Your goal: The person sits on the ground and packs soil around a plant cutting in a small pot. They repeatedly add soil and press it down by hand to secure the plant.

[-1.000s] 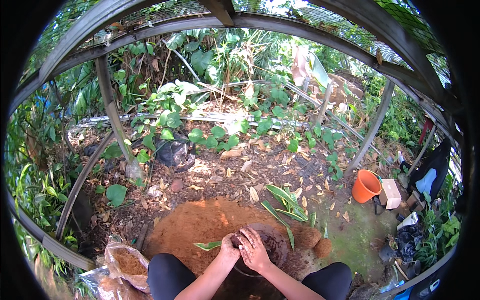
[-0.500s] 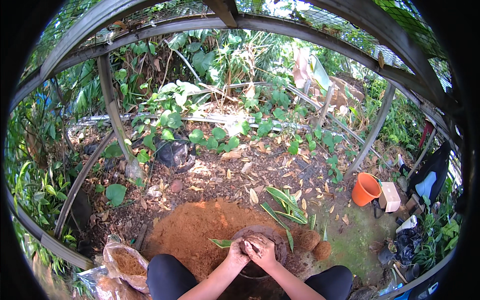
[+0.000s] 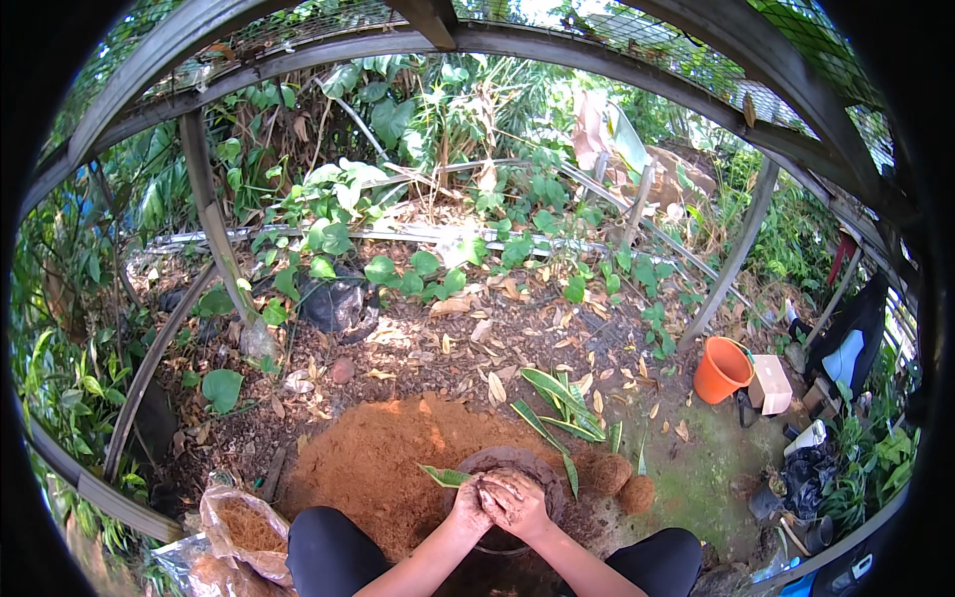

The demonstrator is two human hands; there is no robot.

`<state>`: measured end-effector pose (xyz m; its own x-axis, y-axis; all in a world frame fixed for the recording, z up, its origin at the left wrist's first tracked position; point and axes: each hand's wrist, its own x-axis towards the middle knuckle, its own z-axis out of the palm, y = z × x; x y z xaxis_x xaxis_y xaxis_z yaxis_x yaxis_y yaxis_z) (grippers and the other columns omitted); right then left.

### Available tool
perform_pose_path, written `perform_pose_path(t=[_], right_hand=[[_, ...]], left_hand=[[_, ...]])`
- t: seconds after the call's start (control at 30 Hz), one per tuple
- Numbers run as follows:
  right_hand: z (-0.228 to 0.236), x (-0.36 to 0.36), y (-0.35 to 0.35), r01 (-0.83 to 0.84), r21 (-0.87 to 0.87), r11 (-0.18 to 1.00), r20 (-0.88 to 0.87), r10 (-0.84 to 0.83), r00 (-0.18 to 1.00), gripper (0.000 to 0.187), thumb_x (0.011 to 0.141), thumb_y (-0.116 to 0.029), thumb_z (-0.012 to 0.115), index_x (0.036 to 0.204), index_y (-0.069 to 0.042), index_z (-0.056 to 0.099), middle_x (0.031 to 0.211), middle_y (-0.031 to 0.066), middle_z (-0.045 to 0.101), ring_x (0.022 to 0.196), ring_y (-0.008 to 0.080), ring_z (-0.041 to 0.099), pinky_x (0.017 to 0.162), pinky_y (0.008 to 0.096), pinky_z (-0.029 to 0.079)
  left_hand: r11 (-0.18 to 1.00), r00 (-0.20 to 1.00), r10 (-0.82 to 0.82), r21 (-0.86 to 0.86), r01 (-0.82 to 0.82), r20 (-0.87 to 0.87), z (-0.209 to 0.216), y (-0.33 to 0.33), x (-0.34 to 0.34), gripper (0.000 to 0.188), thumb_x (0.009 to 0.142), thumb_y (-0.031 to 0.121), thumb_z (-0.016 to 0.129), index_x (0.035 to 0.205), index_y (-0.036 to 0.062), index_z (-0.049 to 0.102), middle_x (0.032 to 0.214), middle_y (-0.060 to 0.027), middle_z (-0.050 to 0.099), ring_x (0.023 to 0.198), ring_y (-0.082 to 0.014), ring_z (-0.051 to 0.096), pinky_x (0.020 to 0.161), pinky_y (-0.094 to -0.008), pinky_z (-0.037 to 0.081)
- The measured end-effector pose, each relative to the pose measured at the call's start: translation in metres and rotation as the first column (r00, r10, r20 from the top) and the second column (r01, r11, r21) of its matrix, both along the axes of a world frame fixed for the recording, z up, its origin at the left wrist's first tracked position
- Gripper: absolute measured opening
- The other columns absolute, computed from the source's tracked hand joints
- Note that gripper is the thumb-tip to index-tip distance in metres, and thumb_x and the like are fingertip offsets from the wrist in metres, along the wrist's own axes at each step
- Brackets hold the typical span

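Observation:
Both my hands are closed together over a round dark basin [image 3: 542, 468] between my knees. My left hand [image 3: 471, 505] and my right hand [image 3: 517, 502] are smeared with mud and cupped around a lump of dark soil, mostly hidden by the fingers. A green, pale-edged leaf piece [image 3: 444, 477] juts out left of my hands; whether it is held or just lies there I cannot tell. Just beyond the basin spreads a heap of reddish-brown soil [image 3: 368, 458]. Two brown fibrous balls [image 3: 607, 475] sit to the basin's right.
Long variegated leaves [image 3: 562, 403] lie beyond the basin. At the left, a clear plastic bag [image 3: 214, 512] holds brown fibre. An orange bucket [image 3: 721, 373] and a cardboard box [image 3: 770, 383] stand to the right, near a black plastic bag [image 3: 811, 478]. Wooden posts [image 3: 734, 254] frame the place.
My right hand's fingers have folded further over the lump and now cover more of it. The view has shifted slightly; the basin and heap stay put.

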<state>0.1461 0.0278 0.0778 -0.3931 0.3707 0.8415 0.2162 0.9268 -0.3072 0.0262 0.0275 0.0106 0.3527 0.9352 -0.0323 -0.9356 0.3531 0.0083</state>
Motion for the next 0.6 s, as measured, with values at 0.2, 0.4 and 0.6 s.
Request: perform_pose_path(t=[0.2,0.4,0.6], right_hand=[[0.015,0.005,0.005,-0.032,-0.139,0.990,0.149,0.053,0.987,0.022,0.074,-0.016,0.071,0.094,-0.006,0.068,0.106,0.0109,0.065,0.094,0.0298,0.064,0.087,0.0414,0.051],[0.025,-0.001,-0.003,-0.031,-0.155,0.987,-0.071,0.020,0.997,0.020,0.070,-0.010,0.075,0.087,-0.004,0.068,0.095,0.0123,0.067,0.086,0.0296,0.065,0.079,0.0384,0.053],[0.016,-0.019,-0.012,0.011,-0.488,0.873,-0.370,-0.218,0.903,0.012,0.075,-0.003,0.071,0.085,0.000,0.067,0.090,0.0147,0.067,0.083,0.0259,0.065,0.079,0.0349,0.051]], left_hand=[[1.000,1.000,0.001,0.023,-0.001,0.001,0.005,0.000,-0.008,0.032,0.092,0.017,0.037,0.102,-0.0085,0.054,0.094,-0.0204,0.063,0.084,-0.0291,0.065,0.075,-0.0382,0.058],[0.995,0.950,-0.080,0.030,0.094,-0.301,0.051,-0.012,-0.003,0.034,0.093,0.025,0.040,0.104,-0.0025,0.057,0.097,-0.0193,0.064,0.091,-0.0276,0.063,0.083,-0.0379,0.055],[0.934,0.969,0.152,-0.292,-0.204,-0.193,0.052,-0.012,0.008,0.024,0.089,0.031,0.052,0.094,0.0088,0.060,0.096,-0.0075,0.064,0.096,-0.0245,0.060,0.090,-0.0428,0.049]])
